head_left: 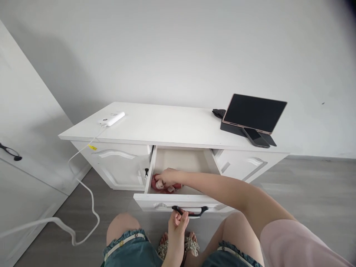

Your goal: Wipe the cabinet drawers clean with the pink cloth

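Observation:
A white drawer (191, 199) is pulled out from the middle of a low white cabinet. My left hand (178, 220) has its fingers closed around the black handle (198, 212) on the drawer front. Reaching across into the drawer, my right hand (167, 177) is at the left front corner. Its fingers are closed on a reddish-pink and white soft item (159, 184), which looks like a small plush toy. The hand covers part of it, so its full shape is hidden.
On the cabinet top (167, 122), a white power bank (112, 118) with a white cable (93, 207) lies at left. A tablet (254, 113) on a stand, a phone (256, 137) and a crumpled black item (218, 113) are at right. My knees are close below the drawer.

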Tool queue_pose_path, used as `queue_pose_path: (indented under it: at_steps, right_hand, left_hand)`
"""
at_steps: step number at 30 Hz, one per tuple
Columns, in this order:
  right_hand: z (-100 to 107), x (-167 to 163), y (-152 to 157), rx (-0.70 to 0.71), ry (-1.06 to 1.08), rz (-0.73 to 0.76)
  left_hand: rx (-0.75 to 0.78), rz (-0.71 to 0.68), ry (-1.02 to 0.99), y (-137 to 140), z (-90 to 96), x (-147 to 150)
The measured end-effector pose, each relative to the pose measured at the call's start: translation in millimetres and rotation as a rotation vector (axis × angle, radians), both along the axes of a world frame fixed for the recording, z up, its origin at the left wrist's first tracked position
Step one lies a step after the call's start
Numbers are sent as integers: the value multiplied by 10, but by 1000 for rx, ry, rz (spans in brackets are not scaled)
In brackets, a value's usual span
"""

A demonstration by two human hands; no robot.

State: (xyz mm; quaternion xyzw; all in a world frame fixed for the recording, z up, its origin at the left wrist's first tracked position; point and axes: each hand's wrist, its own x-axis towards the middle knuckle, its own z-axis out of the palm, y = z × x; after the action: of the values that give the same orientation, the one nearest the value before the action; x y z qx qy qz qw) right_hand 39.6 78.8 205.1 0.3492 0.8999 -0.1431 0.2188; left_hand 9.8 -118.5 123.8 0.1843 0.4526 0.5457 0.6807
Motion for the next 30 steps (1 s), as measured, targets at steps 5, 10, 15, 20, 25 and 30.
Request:
queue_pose_path:
  at_steps: [5,10,15,20,25,30]
  right_hand:
    - [125,46,-258,-187,22,36]
    - [205,246,-334,-357,98,-177]
    - [183,636,-237,-579,167,-262]
    - [589,1120,-240,-788,487,-375]
    - [1430,1313,-591,-411,731,-266]
    - [1286,877,-952,282,608,-153]
  left_hand:
    - [-16,15,-15,18,14,-13]
    - [56,-24,-11,-1,50,-19]
    - [85,-33,-5,-4,53,-33]
    - [89,-52,-4,25,61,-58]
    - [121,-48,-3,202,75,-32]
    - [166,-4,-55,510,85,38]
